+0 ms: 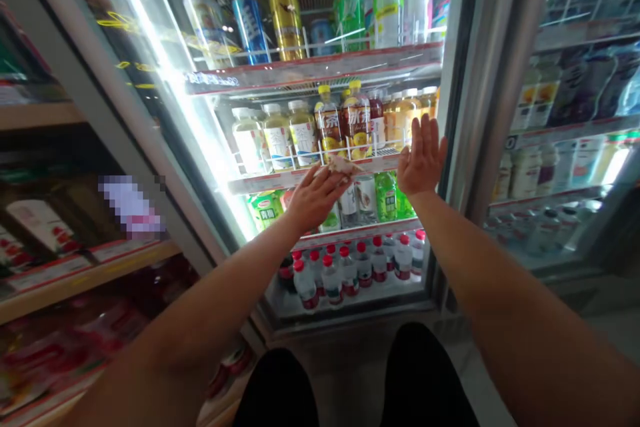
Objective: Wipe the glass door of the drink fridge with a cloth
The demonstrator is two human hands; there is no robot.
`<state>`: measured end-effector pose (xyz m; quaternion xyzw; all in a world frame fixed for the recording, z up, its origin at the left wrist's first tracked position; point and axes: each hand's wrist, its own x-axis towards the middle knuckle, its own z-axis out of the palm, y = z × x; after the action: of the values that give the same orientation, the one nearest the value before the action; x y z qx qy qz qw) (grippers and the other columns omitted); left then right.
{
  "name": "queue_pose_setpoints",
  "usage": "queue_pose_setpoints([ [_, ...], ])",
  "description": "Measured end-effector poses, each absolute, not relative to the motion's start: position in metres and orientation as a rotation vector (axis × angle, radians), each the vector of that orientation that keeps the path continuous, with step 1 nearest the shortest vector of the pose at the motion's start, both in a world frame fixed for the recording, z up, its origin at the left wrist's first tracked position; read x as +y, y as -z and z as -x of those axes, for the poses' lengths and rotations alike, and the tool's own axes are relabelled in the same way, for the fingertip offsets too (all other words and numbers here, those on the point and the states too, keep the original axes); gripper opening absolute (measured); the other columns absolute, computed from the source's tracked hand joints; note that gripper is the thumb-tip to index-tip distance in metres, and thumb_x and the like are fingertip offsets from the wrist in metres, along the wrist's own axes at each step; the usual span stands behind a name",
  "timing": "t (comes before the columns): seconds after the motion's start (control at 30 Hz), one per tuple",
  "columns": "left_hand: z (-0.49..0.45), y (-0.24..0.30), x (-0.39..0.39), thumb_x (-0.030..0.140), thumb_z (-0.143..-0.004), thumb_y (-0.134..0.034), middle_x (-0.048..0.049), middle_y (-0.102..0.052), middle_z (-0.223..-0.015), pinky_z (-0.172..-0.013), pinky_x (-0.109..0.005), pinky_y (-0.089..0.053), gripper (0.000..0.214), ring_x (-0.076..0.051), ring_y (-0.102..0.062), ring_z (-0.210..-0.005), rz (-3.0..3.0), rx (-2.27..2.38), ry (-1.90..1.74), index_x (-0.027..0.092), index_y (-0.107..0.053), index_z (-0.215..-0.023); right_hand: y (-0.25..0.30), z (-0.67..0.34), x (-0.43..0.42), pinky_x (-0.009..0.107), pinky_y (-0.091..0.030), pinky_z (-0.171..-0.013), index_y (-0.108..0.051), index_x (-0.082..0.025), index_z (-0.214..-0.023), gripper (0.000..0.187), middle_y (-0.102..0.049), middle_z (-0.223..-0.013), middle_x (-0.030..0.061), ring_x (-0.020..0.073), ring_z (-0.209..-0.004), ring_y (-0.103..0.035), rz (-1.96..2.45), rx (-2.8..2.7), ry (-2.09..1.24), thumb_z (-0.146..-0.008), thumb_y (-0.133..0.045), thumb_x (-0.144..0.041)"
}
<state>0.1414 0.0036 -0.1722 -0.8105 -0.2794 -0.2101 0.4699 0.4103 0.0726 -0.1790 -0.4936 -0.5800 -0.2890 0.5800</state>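
My left hand (316, 197) presses a pale crumpled cloth (343, 165) against the glass door (360, 210) of a lit drinks fridge, the cloth showing at its fingertips. To the right, my right hand (424, 159) is raised with its fingers stretched out, at the right side of the same door and holding nothing. Whether its palm touches the glass I cannot tell. Behind the glass, near both hands, stand iced tea bottles (358, 121) with yellow caps and green drink bottles (386, 196).
Cans (286, 23) fill part of the fridge's top shelf, and red-capped water bottles (331, 278) stand at its bottom. A metal door frame (493, 80) separates it from a second fridge (565, 107). Wooden shelves (90, 273) with packaged goods are on the left.
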Motion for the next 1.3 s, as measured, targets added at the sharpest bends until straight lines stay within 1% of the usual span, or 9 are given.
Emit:
queue_pose_setpoints([
  [0.17,-0.105,0.171,-0.007,0.011,-0.099,-0.049,-0.0056,-0.063,-0.139,-0.124,-0.051,-0.029,0.047,-0.027,-0.051,-0.137,1.928,-0.723,0.494,0.028,-0.059,-0.142,0.179,-0.411,0.072,0.054,-0.022,-0.126,-0.035,-0.015,-0.158,0.061,-0.031,-0.165,0.0083,0.0236,-0.155,-0.025,1.143,-1.347,0.706,-0.099,-0.032,-0.03],
  [0.37,-0.063,0.171,-0.017,0.015,-0.097,-0.051,-0.0129,-0.058,-0.143,-0.119,-0.054,-0.033,0.046,-0.034,-0.049,-0.138,1.675,-0.865,0.729,0.022,-0.06,-0.142,0.181,-0.411,0.073,0.054,-0.019,-0.127,-0.03,-0.016,-0.159,0.062,-0.031,-0.165,0.0094,0.0237,-0.156,-0.023,1.098,-1.352,0.693,-0.099,-0.033,-0.029],
  [0.5,-0.042,0.175,-0.026,0.016,-0.098,-0.049,-0.0102,-0.06,-0.141,-0.119,-0.053,-0.033,0.044,-0.032,-0.05,-0.137,1.75,-0.942,0.658,0.024,-0.062,-0.139,0.182,-0.411,0.075,0.055,-0.02,-0.126,-0.031,-0.015,-0.159,0.062,-0.031,-0.165,0.0103,0.0246,-0.156,-0.023,1.094,-1.346,0.688,-0.098,-0.033,-0.03],
  [0.67,-0.014,0.164,-0.03,0.022,-0.099,-0.046,-0.0147,-0.048,-0.152,-0.122,-0.057,-0.024,0.045,-0.034,-0.039,-0.145,1.596,-1.125,0.871,0.019,-0.059,-0.142,0.181,-0.411,0.073,0.055,-0.02,-0.126,-0.031,-0.014,-0.159,0.065,-0.031,-0.165,0.0109,0.0252,-0.156,-0.022,1.108,-1.356,0.682,-0.096,-0.034,-0.029],
  [0.8,0.0,0.172,-0.034,0.025,-0.1,-0.044,-0.019,-0.046,-0.151,-0.121,-0.056,-0.026,0.045,-0.036,-0.035,-0.146,1.561,-1.163,0.979,0.013,-0.06,-0.14,0.181,-0.41,0.071,0.054,-0.019,-0.127,-0.03,-0.016,-0.159,0.062,-0.03,-0.166,0.0093,0.0239,-0.156,-0.021,1.127,-1.354,0.68,-0.099,-0.031,-0.03],
  [0.97,0.018,0.176,-0.039,0.024,-0.101,-0.047,-0.0056,-0.041,-0.157,-0.121,-0.06,-0.027,0.045,-0.036,-0.038,-0.143,1.62,-1.159,0.909,0.027,-0.053,-0.146,0.18,-0.41,0.072,0.052,-0.021,-0.125,-0.032,-0.016,-0.159,0.063,-0.032,-0.165,0.0074,0.0238,-0.155,-0.024,1.135,-1.343,0.709,-0.098,-0.03,-0.032],
  [1.03,0.024,0.175,-0.039,0.023,-0.101,-0.047,-0.0044,-0.037,-0.16,-0.121,-0.062,-0.025,0.047,-0.037,-0.035,-0.144,1.564,-1.156,0.964,0.027,-0.051,-0.148,0.18,-0.41,0.073,0.051,-0.021,-0.125,-0.033,-0.017,-0.159,0.064,-0.033,-0.164,0.0069,0.0244,-0.155,-0.025,1.136,-1.341,0.698,-0.097,-0.03,-0.031],
  [1.17,0.027,0.193,-0.038,0.022,-0.1,-0.048,-0.0113,-0.033,-0.161,-0.118,-0.062,-0.03,0.049,-0.04,-0.034,-0.144,1.484,-1.191,0.996,0.021,-0.049,-0.149,0.18,-0.411,0.075,0.054,-0.02,-0.125,-0.032,-0.015,-0.158,0.065,-0.032,-0.165,0.0087,0.0249,-0.155,-0.023,1.134,-1.359,0.68,-0.096,-0.031,-0.031],
  [1.3,0.028,0.215,-0.036,0.023,-0.098,-0.05,-0.0198,-0.04,-0.155,-0.119,-0.062,-0.028,0.047,-0.042,-0.036,-0.143,1.562,-1.216,0.908,0.015,-0.056,-0.144,0.18,-0.411,0.075,0.055,-0.019,-0.125,-0.029,-0.016,-0.159,0.065,-0.03,-0.166,0.01,0.0243,-0.156,-0.02,1.13,-1.378,0.661,-0.096,-0.032,-0.03],
])
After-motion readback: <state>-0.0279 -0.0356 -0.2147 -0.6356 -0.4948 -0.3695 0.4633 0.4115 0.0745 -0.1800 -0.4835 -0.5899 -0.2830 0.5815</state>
